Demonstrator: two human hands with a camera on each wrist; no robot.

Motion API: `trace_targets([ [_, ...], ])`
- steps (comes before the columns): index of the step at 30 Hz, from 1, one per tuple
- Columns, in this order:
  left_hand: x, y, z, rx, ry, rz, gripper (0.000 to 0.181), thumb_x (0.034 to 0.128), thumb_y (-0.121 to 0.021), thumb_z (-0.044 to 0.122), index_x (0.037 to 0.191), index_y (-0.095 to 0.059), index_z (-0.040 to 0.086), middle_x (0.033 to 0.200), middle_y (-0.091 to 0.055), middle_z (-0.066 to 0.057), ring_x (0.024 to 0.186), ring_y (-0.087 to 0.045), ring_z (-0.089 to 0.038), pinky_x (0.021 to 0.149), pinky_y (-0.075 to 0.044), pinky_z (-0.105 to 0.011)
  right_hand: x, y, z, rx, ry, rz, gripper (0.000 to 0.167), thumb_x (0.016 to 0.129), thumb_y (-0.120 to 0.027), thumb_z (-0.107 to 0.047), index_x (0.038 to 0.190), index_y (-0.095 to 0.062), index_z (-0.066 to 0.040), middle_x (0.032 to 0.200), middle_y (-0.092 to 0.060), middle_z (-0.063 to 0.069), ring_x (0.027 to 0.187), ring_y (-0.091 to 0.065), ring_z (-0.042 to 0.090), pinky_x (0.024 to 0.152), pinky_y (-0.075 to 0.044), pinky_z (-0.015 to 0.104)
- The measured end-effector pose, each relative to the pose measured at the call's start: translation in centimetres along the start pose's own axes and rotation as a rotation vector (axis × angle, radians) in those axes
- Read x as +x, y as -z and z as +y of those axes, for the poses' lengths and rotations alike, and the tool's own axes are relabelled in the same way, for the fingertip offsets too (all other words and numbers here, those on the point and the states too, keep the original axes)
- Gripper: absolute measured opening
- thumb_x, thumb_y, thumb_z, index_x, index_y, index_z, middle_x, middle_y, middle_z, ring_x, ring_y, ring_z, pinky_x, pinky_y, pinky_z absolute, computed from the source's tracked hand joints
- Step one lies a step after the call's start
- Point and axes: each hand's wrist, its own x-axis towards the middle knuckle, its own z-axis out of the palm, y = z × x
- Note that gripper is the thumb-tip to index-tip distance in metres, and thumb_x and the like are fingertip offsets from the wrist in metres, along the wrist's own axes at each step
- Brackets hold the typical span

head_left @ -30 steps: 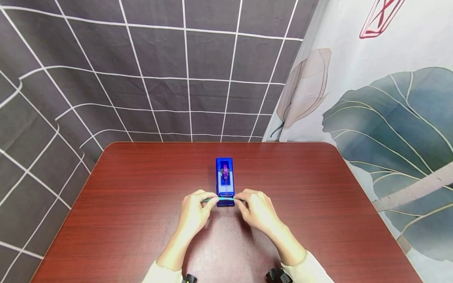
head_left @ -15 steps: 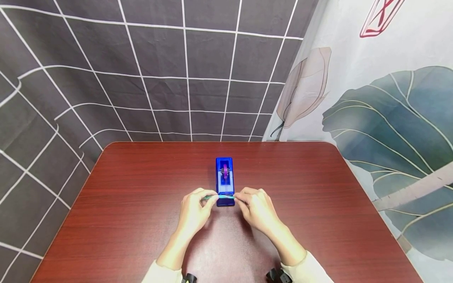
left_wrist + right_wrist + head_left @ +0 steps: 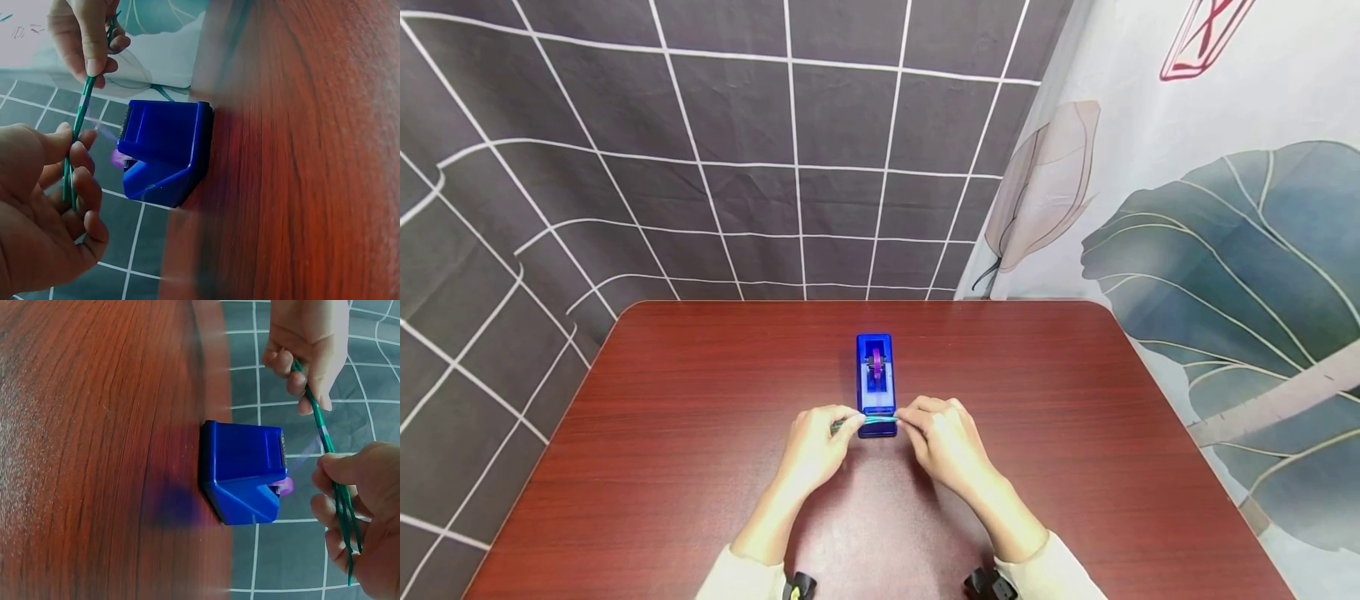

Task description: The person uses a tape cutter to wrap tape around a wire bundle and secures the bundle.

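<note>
A bundle of thin green strands [image 3: 340, 494], perhaps wires or ties, is stretched between the two hands. The left hand [image 3: 816, 442] pinches one end between thumb and fingers; the right hand [image 3: 945, 437] pinches the other. Below the bundle, on the table, stands a blue tape dispenser [image 3: 877, 397] with a purple roll [image 3: 876, 364] in it. From its toothed edge a clear tape strip [image 3: 305, 454] runs out to the bundle and appears to touch it between the hands. Loose strand ends show under the palm in each wrist view.
The dispenser stands on a red-brown wooden table [image 3: 715, 375] with rounded far corners. Behind it hangs a dark grey cloth with white grid lines [image 3: 842, 117]. At the right is a white curtain with leaf prints [image 3: 1217, 267].
The left hand's fingers have shifted slightly to the right along the bundle. The bundle has moved only slightly over the dispenser's near end, and the right hand stays almost in place.
</note>
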Motion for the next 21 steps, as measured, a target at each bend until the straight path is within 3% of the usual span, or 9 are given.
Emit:
trace_targets([
  [16, -0.06, -0.29, -0.44, -0.042, -0.039, 0.053, 0.008, 0.0907, -0.076, 0.015, 0.094, -0.081, 0.009, 0.078, -0.069, 0.005, 0.060, -0.053, -0.001, 0.061, -0.047, -0.026, 0.23, 0.30, -0.66, 0.068, -0.175, -0.137, 0.003, 0.088, -0.077, -0.009, 0.090, -0.075, -0.009, 0.084, -0.072, -0.001, 0.067, -0.064, 0.011, 0.061, -0.053, 0.034],
  [21, -0.07, -0.39, -0.58, -0.044, -0.040, 0.055, 0.007, 0.0888, -0.077, 0.013, 0.093, -0.081, 0.010, 0.077, -0.068, 0.006, 0.060, -0.051, -0.002, 0.059, -0.044, -0.026, 0.33, 0.27, -0.63, 0.084, -0.186, -0.154, 0.005, 0.089, -0.074, -0.006, 0.092, -0.076, -0.009, 0.085, -0.073, 0.000, 0.071, -0.065, 0.010, 0.066, -0.055, 0.035],
])
